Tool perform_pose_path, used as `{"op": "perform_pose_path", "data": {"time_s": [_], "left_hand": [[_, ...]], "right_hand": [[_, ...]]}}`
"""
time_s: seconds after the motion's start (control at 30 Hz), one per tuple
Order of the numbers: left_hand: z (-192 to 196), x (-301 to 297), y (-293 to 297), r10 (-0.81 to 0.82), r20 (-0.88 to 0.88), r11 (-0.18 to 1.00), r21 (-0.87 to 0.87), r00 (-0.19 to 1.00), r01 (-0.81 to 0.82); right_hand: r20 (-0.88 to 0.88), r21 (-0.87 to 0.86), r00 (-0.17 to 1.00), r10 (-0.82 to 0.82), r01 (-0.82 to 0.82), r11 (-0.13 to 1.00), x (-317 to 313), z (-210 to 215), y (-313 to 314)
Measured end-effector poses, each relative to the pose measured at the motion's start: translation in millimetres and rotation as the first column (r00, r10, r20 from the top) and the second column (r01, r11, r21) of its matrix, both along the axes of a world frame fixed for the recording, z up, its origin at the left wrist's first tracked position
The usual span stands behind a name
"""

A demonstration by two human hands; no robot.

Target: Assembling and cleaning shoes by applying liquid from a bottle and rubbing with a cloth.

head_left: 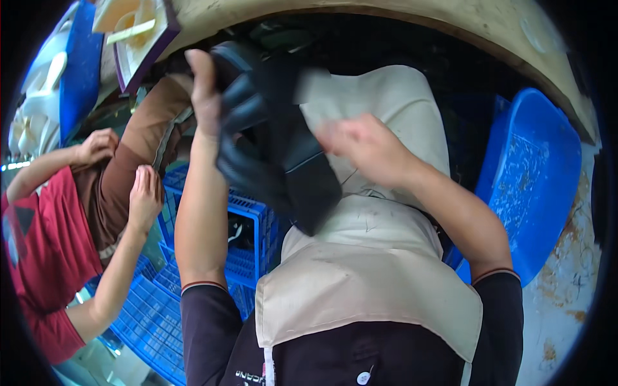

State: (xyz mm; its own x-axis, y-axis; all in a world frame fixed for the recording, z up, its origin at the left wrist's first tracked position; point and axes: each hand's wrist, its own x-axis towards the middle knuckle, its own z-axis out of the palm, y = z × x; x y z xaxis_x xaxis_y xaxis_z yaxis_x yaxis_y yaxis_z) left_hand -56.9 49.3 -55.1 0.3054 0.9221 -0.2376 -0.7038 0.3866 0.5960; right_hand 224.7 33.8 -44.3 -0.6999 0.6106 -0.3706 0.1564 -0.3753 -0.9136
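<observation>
My left hand (206,100) is closed round the far left side of a black leather-like piece (267,125), thumb pointing up. The piece has shiny folded bands on its left and a flat, matte panel (313,186) hanging lower right. Motion blurs it, and I cannot tell its kind. At its right edge is my right hand (367,147), its fingers smeared by motion. Whether they grip the piece does not show. A pale grey blurred patch (313,87) appears against the piece's upper right. All this is above my lap, covered by a beige apron (367,289).
A blue plastic tub (531,183) stands at my right. Blue crates (257,241) are at my left, beside a seated person in a red shirt (61,241), hands near their thigh. A curved table edge (412,14) runs across the far side. White spoon-like pieces fill a blue bin (80,77).
</observation>
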Motion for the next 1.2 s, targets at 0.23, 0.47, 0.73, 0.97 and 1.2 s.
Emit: {"op": "perform_pose_path", "data": {"time_s": [0.23,0.47,0.73,0.97,1.2], "left_hand": [[-4.3,27.4,-36.4,0.15,-0.201,0.974,-0.135,0.968,-0.18],[-7.9,25.8,-60.5,0.108,-0.313,0.981,-0.118,0.943,-0.152],[-24.9,7.1,-85.2,0.288,-0.167,0.951,-0.066,0.943,-0.302],[-65.3,-29.6,-122.1,0.317,-0.222,0.937,-0.081,0.922,-0.341],[-47.8,-55.4,-137.6,0.432,-0.215,0.887,-0.076,0.876,-0.456]], "right_hand": [[0.046,0.122,0.999,-0.016,0.011,0.992,7.4,12.9,-55.1],[0.02,-0.3,0.963,0.267,-0.249,0.921,-12.7,11.2,-45.1],[0.145,-0.112,0.893,0.425,-0.412,0.904,-19.8,-8.2,-21.0],[0.199,0.063,0.864,0.463,-0.483,0.873,-50.8,-20.1,-12.9],[-0.026,0.023,0.998,0.049,-0.049,0.999,-102.9,-14.7,-25.5]]}}
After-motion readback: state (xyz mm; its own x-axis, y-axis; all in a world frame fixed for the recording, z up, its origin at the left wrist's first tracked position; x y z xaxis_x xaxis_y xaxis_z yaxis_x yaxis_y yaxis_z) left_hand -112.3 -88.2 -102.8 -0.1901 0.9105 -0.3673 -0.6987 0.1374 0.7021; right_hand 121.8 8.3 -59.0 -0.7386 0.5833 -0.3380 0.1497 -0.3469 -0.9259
